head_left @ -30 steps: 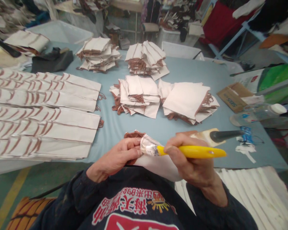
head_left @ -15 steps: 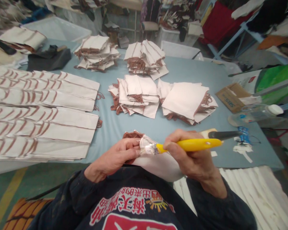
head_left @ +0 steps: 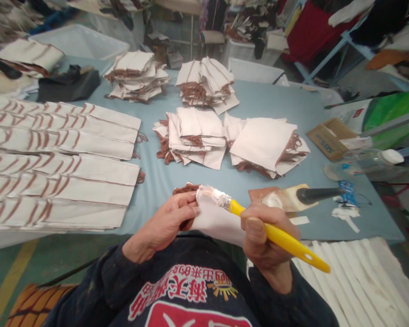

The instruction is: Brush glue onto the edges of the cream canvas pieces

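Observation:
My right hand (head_left: pixel 264 238) is closed round the yellow handle of a glue brush (head_left: pixel 279 238). Its wet bristles rest on the top edge of a white paper bag (head_left: pixel 215 217) that lies against my body at the table's near edge. My left hand (head_left: pixel 165 225) pinches the bag's left side, next to its brown cord handle (head_left: pixel 184 187). Just right of the brush, a glue pad with a second, black-handled brush (head_left: pixel 295 197) lies on the blue table (head_left: pixel 272 102).
Rows of flat white bags with brown handles (head_left: pixel 61 168) cover the table's left. Several stacks of folded bags (head_left: pixel 262 143) sit in the middle and back. A cardboard box (head_left: pixel 327 136) and a plastic bottle (head_left: pixel 361 161) lie at right. White strips (head_left: pixel 361 281) lie at lower right.
My right hand has swung the brush handle down and to the right, and the bristles now lie along the bag's top edge. My left hand stays on the bag.

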A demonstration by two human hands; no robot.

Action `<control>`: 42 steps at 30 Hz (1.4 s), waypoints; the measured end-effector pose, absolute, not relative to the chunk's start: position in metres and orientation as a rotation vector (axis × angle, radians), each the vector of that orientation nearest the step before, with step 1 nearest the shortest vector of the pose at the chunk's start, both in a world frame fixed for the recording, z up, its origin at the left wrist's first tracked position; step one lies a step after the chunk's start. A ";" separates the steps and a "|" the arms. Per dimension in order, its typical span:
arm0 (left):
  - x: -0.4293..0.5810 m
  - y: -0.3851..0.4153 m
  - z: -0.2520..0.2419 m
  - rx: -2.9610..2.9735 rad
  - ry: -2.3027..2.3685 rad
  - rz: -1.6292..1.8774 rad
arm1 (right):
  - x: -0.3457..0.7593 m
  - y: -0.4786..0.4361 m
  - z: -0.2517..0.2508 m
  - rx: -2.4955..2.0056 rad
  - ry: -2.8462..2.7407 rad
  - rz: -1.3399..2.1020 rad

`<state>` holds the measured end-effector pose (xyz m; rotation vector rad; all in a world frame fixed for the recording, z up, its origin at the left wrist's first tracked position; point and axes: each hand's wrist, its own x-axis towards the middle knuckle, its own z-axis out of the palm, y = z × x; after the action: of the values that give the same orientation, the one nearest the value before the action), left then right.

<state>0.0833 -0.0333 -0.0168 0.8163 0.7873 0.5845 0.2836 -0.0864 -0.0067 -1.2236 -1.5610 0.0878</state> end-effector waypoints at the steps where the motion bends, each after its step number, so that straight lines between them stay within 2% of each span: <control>1: 0.085 -0.033 -0.016 0.805 0.788 0.590 | 0.281 -0.086 -0.008 -1.225 -1.571 0.058; 6: 0.089 -0.032 -0.014 0.754 0.794 0.618 | 0.276 -0.079 -0.004 -1.250 -1.630 -0.163; 15: 0.085 -0.032 -0.012 0.755 0.791 0.625 | 0.281 -0.081 -0.002 -1.212 -1.639 -0.071; 28: 0.075 -0.031 -0.012 0.867 0.773 0.605 | 0.262 -0.095 0.004 -1.139 -1.699 0.175; 37: 0.072 -0.032 -0.012 0.926 0.737 0.539 | 0.284 -0.093 0.003 -1.275 -1.281 0.695; 42: 0.075 -0.031 -0.015 0.927 0.727 0.517 | 0.287 -0.081 0.006 -1.270 -1.401 0.544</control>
<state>0.0753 -0.0311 -0.0150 0.9269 0.7266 0.5168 0.2873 -0.0814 0.0056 -1.2704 -1.4008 0.5442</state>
